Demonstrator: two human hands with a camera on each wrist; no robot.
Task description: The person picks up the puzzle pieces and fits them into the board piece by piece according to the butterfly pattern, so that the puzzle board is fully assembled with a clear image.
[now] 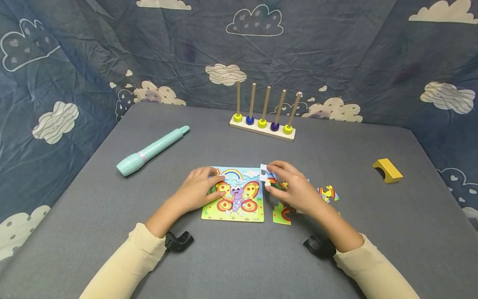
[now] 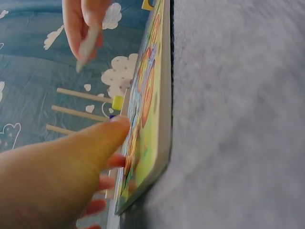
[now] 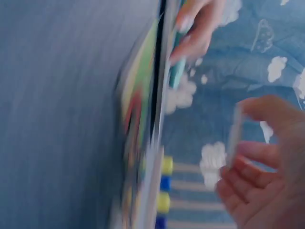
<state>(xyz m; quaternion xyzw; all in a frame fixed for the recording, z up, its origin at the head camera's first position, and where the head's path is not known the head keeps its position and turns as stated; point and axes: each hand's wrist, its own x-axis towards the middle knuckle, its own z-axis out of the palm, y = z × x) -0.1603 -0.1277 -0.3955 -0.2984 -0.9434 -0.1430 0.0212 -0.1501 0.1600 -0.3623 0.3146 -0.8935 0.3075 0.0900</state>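
A butterfly picture board (image 1: 232, 211) lies flat on the grey table. My left hand (image 1: 196, 189) rests on its left side with fingers spread; in the left wrist view the thumb of that hand (image 2: 62, 167) touches the board's face (image 2: 151, 129). Between thumb and fingers, my right hand (image 1: 296, 189) pinches a puzzle piece (image 1: 264, 172) by the board's upper right corner. The right wrist view shows this piece (image 3: 234, 136) edge-on, raised off the table, in the right hand (image 3: 271, 167). Loose pieces, one green and red (image 1: 279, 214), lie under and beside that hand.
Another loose piece (image 1: 328, 193) lies right of my right hand. Behind the board stands a peg rack (image 1: 261, 128) with coloured rings. A mint-green microphone-shaped object (image 1: 157, 147) lies at the left, and a yellow arch block (image 1: 390, 171) at the right.
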